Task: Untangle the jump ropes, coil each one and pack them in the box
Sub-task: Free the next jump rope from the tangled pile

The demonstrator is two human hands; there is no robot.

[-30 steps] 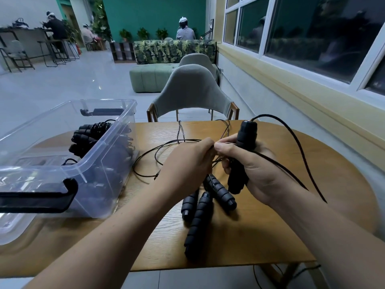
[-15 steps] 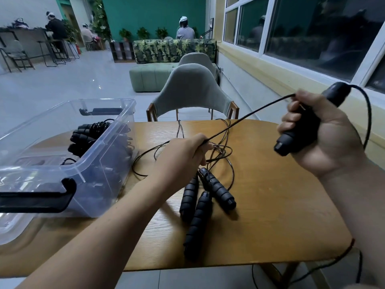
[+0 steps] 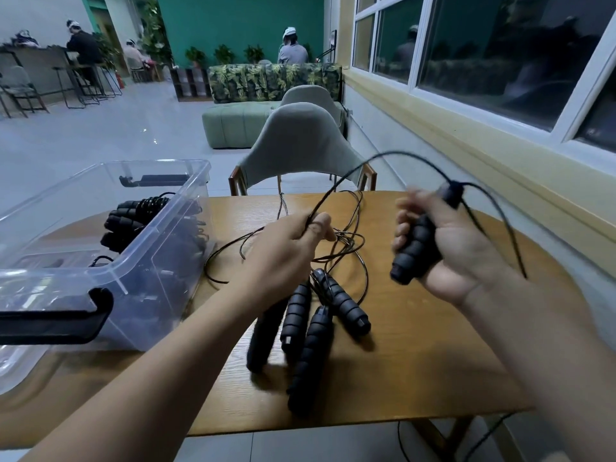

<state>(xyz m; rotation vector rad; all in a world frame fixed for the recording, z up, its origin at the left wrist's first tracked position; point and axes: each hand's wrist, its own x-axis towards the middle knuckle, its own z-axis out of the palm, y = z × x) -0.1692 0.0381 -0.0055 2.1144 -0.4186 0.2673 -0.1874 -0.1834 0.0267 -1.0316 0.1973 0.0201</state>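
My right hand grips a black ribbed jump-rope handle, held above the wooden table. A thin black cord arcs from that handle over to my left hand, which pinches it between thumb and fingers. Below my left hand lie three more black handles with tangled cord loops beyond them. The clear plastic box stands at the left and holds coiled ropes with black handles.
A grey chair stands at the table's far edge. Cord hangs off the table's front right. A window wall runs along the right. People sit far off in the room behind.
My right hand has come back down and leftward with the handle, closer to my left hand. The taut cord between them has slackened into a raised arc.
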